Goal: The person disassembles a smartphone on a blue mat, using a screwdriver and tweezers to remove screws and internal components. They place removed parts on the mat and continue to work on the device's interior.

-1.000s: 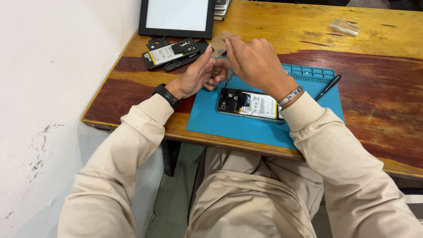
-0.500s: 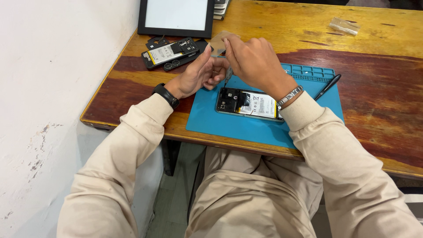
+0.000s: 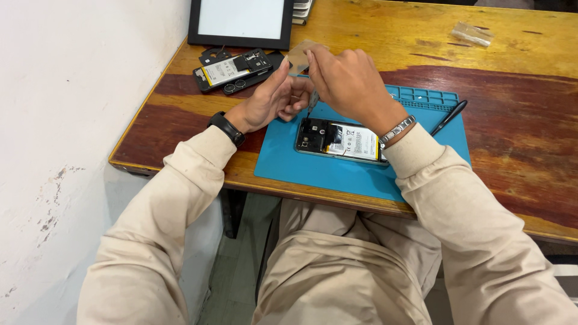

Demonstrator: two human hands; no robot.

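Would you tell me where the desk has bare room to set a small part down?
Free: the wood right of the blue mat, below the plastic packet; also the mat's front strip before the open phone. Crowded: the far left corner around the second phone and tablet.

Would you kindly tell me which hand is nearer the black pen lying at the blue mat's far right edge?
Right. The right hand hovers just left of the black pen; the left hand sits farther left, beyond it.

**What your things are made of**

Your wooden desk (image 3: 518, 78) looks shiny and worn, with rough scratches. The blue mat (image 3: 337, 168) looks soft, smooth and dull, like rubber. The opened phone (image 3: 340, 140) shows a papery white label. Your sleeves (image 3: 162, 210) are soft beige cloth. Your bracelet (image 3: 397, 129) is shiny metal.
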